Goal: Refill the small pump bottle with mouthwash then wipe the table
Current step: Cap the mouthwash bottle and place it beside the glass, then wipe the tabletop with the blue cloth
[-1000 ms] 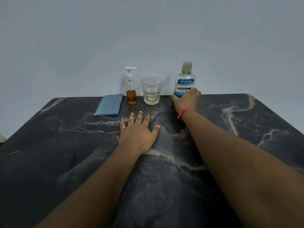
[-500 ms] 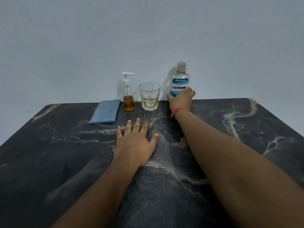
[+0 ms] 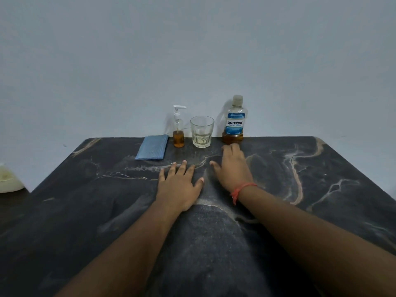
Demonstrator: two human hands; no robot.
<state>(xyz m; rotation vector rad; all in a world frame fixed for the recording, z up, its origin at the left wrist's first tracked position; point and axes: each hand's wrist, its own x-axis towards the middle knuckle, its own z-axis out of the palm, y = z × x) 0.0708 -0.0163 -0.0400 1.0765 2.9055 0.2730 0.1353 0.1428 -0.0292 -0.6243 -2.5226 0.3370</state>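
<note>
Mouthwash bottle (image 3: pixel 234 121) stands upright at the far edge of the table (image 3: pixel 321 189), capped, with amber liquid only in its lowest part and a blue label above. Just in front of it lies the right hand (image 3: pixel 232 168), palm down on the dark marble top with its fingers (image 3: pixel 230 147) loosely extended and grasping nothing; their tips are close to the bottle's base, though I cannot tell whether they touch it. A red thread band (image 3: pixel 242 188) circles that wrist. The left hand (image 3: pixel 180 185) rests flat on the table just beside the right one, nearer the viewer, its fingers (image 3: pixel 172 168) spread and released, holding nothing.

Left of the mouthwash bottle, apart from it, stands a clear drinking glass (image 3: pixel 202 131) with a little pale liquid at the bottom. Next to the glass on its left is the small pump bottle (image 3: pixel 178 129), upright, its white pump head fitted and amber liquid filling roughly its lower third. A folded blue cloth (image 3: pixel 152 150) lies flat just left of the pump bottle. All four sit in a row along the table's far edge, against a plain pale wall (image 3: pixel 192 50).
</note>
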